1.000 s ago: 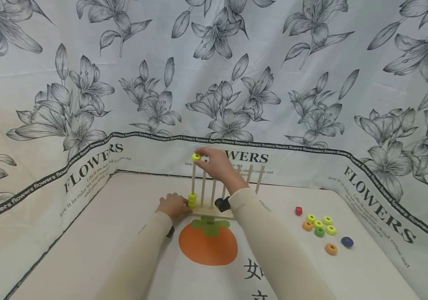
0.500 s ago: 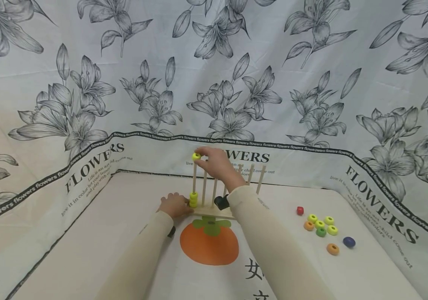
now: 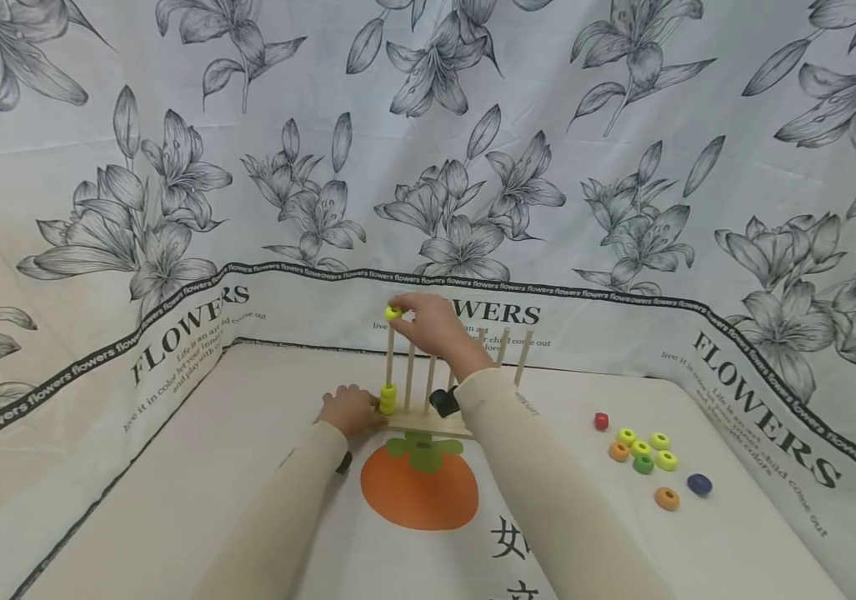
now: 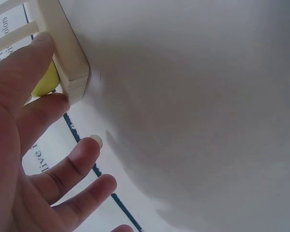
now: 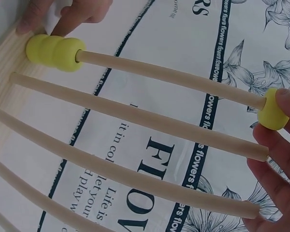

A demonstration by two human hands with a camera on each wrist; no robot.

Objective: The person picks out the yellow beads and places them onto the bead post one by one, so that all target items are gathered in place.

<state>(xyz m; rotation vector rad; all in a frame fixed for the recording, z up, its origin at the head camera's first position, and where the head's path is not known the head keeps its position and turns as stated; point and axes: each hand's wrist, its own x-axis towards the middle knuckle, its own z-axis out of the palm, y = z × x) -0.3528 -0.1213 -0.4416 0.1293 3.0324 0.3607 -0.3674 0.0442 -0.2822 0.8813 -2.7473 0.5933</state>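
Note:
My right hand (image 3: 431, 327) pinches a yellow bead (image 5: 273, 109) at the top of the leftmost peg (image 5: 169, 76) of a wooden rack. Stacked at that peg's foot are several yellow beads (image 3: 387, 399). With thumb and index finger my left hand (image 3: 349, 410) grips the left end of the rack's base (image 4: 70, 58), beside the stack; its other fingers are spread. The other pegs (image 5: 135, 118) in the right wrist view carry no beads. My right hand and sleeve partly hide the rack in the head view.
Loose yellow, orange and green beads (image 3: 643, 464) lie on the table to the right, with a red one (image 3: 602, 421) and a dark blue one (image 3: 699, 484). A flower-printed cloth (image 3: 307, 308) stands behind the rack. An orange fruit print (image 3: 419, 492) lies in front.

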